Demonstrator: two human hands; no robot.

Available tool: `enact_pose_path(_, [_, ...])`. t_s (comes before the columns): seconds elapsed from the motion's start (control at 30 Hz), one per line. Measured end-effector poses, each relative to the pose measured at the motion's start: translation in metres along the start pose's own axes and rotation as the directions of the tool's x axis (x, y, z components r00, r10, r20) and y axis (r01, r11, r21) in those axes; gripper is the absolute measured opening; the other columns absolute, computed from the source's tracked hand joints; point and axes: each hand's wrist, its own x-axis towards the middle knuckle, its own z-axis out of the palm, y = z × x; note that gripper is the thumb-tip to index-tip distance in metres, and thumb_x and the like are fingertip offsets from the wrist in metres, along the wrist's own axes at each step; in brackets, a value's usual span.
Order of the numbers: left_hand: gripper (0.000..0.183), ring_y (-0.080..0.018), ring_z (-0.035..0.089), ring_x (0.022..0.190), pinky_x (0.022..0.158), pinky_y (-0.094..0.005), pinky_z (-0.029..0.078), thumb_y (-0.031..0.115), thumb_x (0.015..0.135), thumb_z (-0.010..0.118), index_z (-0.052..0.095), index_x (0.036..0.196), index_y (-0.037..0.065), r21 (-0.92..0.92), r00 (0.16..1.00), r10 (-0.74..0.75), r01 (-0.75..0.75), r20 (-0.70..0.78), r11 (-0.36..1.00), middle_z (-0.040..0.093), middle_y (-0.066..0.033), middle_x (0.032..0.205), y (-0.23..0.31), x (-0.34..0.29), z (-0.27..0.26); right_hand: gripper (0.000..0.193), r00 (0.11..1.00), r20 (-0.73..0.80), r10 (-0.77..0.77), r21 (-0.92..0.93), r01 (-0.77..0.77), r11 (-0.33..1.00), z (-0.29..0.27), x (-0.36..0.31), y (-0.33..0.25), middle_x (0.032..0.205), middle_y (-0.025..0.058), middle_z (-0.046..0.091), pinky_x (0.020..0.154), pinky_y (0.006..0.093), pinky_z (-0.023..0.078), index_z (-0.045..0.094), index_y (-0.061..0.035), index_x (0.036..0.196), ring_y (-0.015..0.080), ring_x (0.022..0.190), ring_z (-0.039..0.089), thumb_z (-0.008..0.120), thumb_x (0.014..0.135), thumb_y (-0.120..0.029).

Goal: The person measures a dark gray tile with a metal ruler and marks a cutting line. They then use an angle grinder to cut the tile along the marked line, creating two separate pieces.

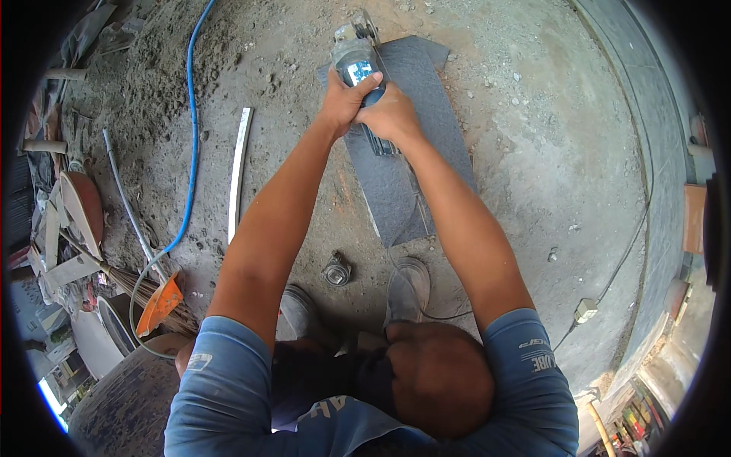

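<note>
Both my arms reach forward to an angle grinder (355, 59) with a dark blue-green body and a metal head. My left hand (340, 103) wraps round the left side of its body, thumb across the top. My right hand (391, 114) grips it from the right, closer to the rear end. A cutting disc (368, 29) stands on edge at the grinder's far right side. Under the tool lies a dark grey slab (434, 129) on the ground. Whether the disc touches the slab's far edge I cannot tell. A thin cord runs from the grinder's rear toward my feet.
A round metal part (336, 270) lies near my boots (409, 288). A pale metal strip (240, 175), a blue hose (192, 114) and a grey pipe (131, 194) lie to the left, by an orange scoop (160, 305). A cord connector (585, 310) rests at right.
</note>
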Motion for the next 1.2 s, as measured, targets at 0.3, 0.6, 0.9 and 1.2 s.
enact_pose_path(0.3, [0.072,-0.0239,0.064,0.102,0.087,-0.0395,0.056,0.019,0.082,0.083,0.036,0.133,0.000,-0.034,1.000,0.002,-0.001,0.015,0.999,0.058,-0.0159,0.118,-0.001,-0.002,0.001,0.072,1.000,0.008,0.009,0.005,-0.009,1.000,-0.001,-0.001,0.000,0.123,0.0245,0.064,0.096,0.0423,0.051,0.056,0.0025,0.125,0.0374,0.115,0.063,0.080,0.064,-0.028])
enact_pose_path(0.6, [0.073,-0.0227,0.063,0.104,0.087,-0.0389,0.055,0.019,0.082,0.083,0.037,0.135,0.000,-0.040,1.000,0.008,-0.007,0.027,0.999,0.059,-0.0145,0.118,0.001,-0.003,0.000,0.071,1.000,0.010,0.030,0.001,-0.030,1.000,0.001,-0.002,-0.003,0.124,0.0238,0.063,0.096,0.0422,0.051,0.055,0.0023,0.126,0.0368,0.116,0.063,0.080,0.066,-0.027])
enact_pose_path(0.9, [0.072,-0.0236,0.063,0.100,0.083,-0.0382,0.056,0.022,0.081,0.084,0.037,0.132,0.001,-0.051,0.999,-0.034,0.036,0.035,0.998,0.059,-0.0152,0.116,0.000,-0.001,-0.011,0.068,1.000,0.006,0.007,0.035,-0.007,0.999,0.000,-0.009,-0.004,0.120,0.0261,0.064,0.096,0.0456,0.052,0.053,0.0028,0.125,0.0392,0.115,0.063,0.076,0.068,-0.027])
enact_pose_path(1.2, [0.056,-0.0192,0.065,0.093,0.079,-0.0370,0.057,0.023,0.084,0.082,0.047,0.124,0.004,-0.020,0.998,-0.059,0.060,0.029,0.998,0.063,-0.0097,0.107,0.001,0.000,-0.006,0.062,1.000,0.008,0.012,0.077,-0.012,0.997,-0.002,-0.006,0.002,0.118,0.0255,0.065,0.096,0.0428,0.053,0.052,0.0034,0.122,0.0371,0.113,0.065,0.074,0.071,-0.023])
